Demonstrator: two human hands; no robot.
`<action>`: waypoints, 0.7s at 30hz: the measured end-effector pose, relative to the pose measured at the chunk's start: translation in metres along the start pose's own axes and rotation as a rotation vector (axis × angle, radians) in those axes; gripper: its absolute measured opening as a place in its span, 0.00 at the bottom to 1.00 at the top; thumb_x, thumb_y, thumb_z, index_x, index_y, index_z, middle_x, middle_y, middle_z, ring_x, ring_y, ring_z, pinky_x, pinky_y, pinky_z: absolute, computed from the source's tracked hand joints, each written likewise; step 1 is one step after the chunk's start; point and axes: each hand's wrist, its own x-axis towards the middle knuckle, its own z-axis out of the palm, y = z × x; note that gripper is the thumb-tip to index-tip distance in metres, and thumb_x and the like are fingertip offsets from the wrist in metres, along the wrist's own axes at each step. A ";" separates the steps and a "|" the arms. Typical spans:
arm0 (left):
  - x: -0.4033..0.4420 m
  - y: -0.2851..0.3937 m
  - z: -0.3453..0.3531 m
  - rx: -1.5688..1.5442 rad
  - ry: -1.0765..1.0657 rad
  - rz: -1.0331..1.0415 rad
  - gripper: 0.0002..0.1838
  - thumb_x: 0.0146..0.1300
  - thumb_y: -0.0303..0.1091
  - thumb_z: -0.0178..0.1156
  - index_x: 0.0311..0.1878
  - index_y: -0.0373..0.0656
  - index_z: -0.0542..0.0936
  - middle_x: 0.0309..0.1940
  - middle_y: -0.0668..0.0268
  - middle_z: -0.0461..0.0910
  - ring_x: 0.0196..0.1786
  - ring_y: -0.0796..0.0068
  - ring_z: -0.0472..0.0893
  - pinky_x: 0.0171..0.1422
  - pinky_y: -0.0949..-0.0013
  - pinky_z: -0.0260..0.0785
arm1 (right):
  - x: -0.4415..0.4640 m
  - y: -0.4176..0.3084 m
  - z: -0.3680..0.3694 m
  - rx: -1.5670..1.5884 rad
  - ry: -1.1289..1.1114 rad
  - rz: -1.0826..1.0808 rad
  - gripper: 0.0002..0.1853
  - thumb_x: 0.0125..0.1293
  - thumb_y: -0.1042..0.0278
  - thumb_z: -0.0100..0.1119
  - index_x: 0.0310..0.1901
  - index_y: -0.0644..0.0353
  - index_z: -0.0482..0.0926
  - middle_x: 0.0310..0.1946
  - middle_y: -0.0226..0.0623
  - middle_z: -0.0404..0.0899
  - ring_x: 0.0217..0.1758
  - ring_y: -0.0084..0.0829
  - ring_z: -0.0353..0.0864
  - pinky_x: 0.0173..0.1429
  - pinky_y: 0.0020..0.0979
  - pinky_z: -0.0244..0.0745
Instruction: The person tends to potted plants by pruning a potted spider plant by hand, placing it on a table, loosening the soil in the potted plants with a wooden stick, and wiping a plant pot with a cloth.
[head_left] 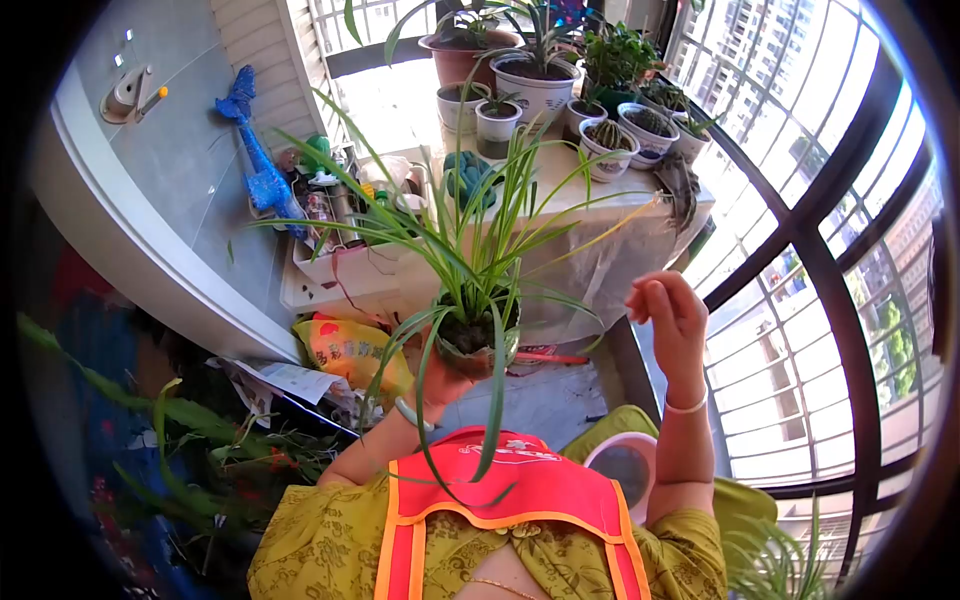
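Left grip [443,387] is closed around the underside of a rounded greenish pot [455,350] filled with dark soil, which carries a plant with long, narrow green leaves [480,250]. This pot is held up near the middle of the scene, on the near side of a pale, plastic-draped surface [625,265]. Right grip [668,315] is raised to the right, apart from the pot, its fingers curled inward; I cannot tell whether it pinches anything. On the far part of the surface stand several potted plants, among them a white pot holding a cactus [609,168]. Left of the held pot lies a yellow printed bag [350,352]; near right sits a round pinkish bucket [648,452].
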 end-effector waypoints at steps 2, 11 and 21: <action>0.026 0.000 0.018 0.094 0.009 0.044 0.35 0.61 0.64 0.46 0.66 0.52 0.63 0.63 0.60 0.66 0.61 0.54 0.70 0.58 0.40 0.66 | 0.004 0.034 -0.017 0.099 0.112 0.061 0.10 0.71 0.69 0.45 0.37 0.63 0.75 0.23 0.27 0.75 0.23 0.13 0.68 0.27 0.16 0.64; 0.124 0.010 0.027 0.128 -0.102 -0.052 0.35 0.60 0.66 0.44 0.65 0.56 0.65 0.64 0.63 0.66 0.64 0.50 0.66 0.59 0.32 0.60 | 0.010 0.097 0.023 0.085 -0.336 0.244 0.34 0.55 0.66 0.66 0.62 0.63 0.62 0.57 0.40 0.71 0.57 0.29 0.70 0.60 0.31 0.65; 0.204 0.003 0.024 1.283 -0.398 0.602 0.26 0.64 0.49 0.51 0.61 0.44 0.67 0.57 0.57 0.71 0.60 0.68 0.70 0.66 0.59 0.62 | 0.055 0.103 0.023 -0.074 -0.114 0.244 0.47 0.41 0.69 0.76 0.62 0.64 0.58 0.55 0.44 0.70 0.59 0.34 0.68 0.62 0.35 0.64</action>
